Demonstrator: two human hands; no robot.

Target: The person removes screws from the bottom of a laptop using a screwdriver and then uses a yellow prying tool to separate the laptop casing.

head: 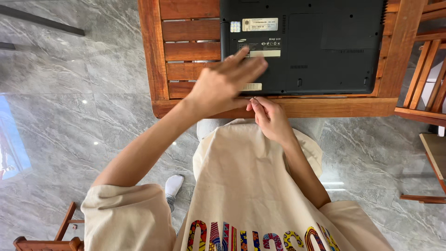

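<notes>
Your left hand (223, 83) reaches forward with its fingers spread flat and open, the fingertips lying over the near left part of a black laptop (304, 46) and gripping nothing. The laptop lies upside down at the far side of the scene, its matte plastic underside showing recessed rectangular panels, small vent slots and pale rectangular stickers (260, 24) near its left edge. It rests on a slatted wooden table (186, 51), whose reddish-brown boards run left to right with narrow gaps between them, framed by a wider smooth border.

Your right hand (269, 118) sits just beside the left, at the near edge of the laptop where it meets the table's front rail. Its fingers are curled together, thumb and forefinger pinched on something small and thin; what it is cannot be told.

Nearer, your loose cream cotton shirt (251, 186) bears bright patterned lettering. Below lies a polished grey marble-veined floor (83, 93). Wooden slatted chairs (425, 79) stand at the right.
</notes>
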